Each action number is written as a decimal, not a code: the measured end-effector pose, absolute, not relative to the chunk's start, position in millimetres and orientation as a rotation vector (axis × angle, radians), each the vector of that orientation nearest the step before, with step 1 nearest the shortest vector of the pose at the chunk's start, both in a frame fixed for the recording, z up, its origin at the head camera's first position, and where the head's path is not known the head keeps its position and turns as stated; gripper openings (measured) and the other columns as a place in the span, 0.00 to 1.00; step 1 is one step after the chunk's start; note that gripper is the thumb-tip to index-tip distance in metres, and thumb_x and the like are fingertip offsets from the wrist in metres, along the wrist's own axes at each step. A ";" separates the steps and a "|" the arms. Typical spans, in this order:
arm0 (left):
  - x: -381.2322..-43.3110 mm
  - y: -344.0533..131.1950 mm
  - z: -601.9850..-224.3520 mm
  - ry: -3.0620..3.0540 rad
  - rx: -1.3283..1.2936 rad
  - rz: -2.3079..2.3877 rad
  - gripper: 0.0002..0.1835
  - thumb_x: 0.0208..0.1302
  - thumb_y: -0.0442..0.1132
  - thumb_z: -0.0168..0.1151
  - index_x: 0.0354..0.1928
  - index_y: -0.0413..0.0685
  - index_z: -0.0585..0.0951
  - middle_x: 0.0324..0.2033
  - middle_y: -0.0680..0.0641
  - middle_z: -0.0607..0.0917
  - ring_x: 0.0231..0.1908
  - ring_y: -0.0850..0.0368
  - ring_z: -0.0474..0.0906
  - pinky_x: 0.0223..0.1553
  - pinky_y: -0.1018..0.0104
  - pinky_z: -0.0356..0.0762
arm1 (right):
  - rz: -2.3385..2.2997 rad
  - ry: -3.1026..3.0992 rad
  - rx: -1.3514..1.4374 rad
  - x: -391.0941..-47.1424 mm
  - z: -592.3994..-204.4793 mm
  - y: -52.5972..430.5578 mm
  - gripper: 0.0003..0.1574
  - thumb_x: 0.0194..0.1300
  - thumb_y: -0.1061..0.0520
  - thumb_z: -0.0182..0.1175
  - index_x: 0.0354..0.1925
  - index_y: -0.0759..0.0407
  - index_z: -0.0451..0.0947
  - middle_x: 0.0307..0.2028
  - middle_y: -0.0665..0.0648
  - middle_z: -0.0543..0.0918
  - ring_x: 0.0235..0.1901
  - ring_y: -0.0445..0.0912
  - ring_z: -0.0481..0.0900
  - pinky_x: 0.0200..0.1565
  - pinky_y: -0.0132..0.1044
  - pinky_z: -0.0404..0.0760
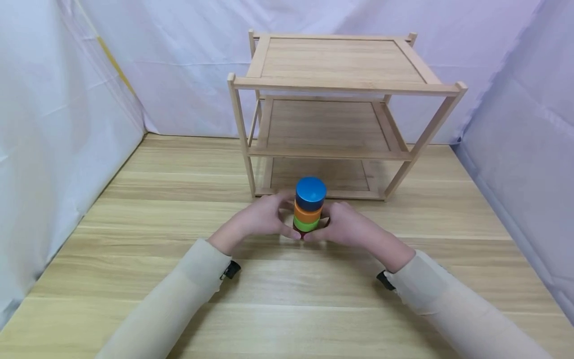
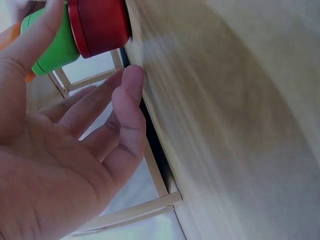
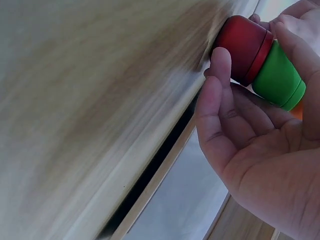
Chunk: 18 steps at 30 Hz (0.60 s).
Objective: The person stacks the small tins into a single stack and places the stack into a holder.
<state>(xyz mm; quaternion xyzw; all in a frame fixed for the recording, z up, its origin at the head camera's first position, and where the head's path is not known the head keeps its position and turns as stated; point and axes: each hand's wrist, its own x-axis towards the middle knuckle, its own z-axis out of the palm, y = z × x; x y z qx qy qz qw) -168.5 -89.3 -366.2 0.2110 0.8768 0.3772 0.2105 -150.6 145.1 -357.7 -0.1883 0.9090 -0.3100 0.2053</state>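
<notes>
An upright stack of small round canisters stands on the tabletop, close to the shelf's front. From the top come a blue canister [image 1: 310, 193], an orange one [image 1: 307, 215], a green one [image 1: 306, 225] and a red one [image 2: 104, 25]. My left hand [image 1: 263, 214] curls round the stack's left side, thumb at the front of its base and fingers partly hidden behind. On the other side, my right hand [image 1: 347, 225] curls round it in the same way, fingertips close to the red canister [image 3: 240, 50] in the right wrist view. Both palms stay off the stack.
A three-tier wooden shelf [image 1: 343, 60] rises directly behind the stack, its front rail and posts near my fingers. White cloth walls [image 1: 188, 75] enclose the back and both sides of the wooden tabletop [image 1: 134, 209].
</notes>
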 end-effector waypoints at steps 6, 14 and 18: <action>-164.5 -84.7 -364.8 2.496 0.620 1.000 0.37 0.55 0.45 0.85 0.68 0.53 0.81 0.62 0.49 0.88 0.61 0.51 0.84 0.63 0.49 0.83 | -0.879 2.538 -0.525 -150.4 -353.6 143.4 0.34 0.61 0.43 0.80 0.62 0.49 0.82 0.60 0.55 0.89 0.60 0.52 0.86 0.64 0.58 0.83; -161.0 -80.9 -362.2 2.518 0.617 0.981 0.30 0.57 0.44 0.84 0.62 0.52 0.85 0.59 0.49 0.89 0.57 0.53 0.86 0.60 0.53 0.85 | -0.877 2.537 -0.513 -150.0 -350.5 143.9 0.34 0.62 0.44 0.79 0.63 0.49 0.82 0.62 0.57 0.87 0.63 0.54 0.85 0.66 0.60 0.82; -160.5 -80.3 -362.9 2.528 0.616 0.966 0.31 0.57 0.45 0.84 0.63 0.52 0.84 0.59 0.49 0.89 0.55 0.53 0.86 0.60 0.53 0.85 | -0.869 2.541 -0.505 -149.5 -350.0 144.0 0.35 0.62 0.44 0.79 0.64 0.49 0.82 0.63 0.58 0.87 0.64 0.55 0.85 0.67 0.60 0.81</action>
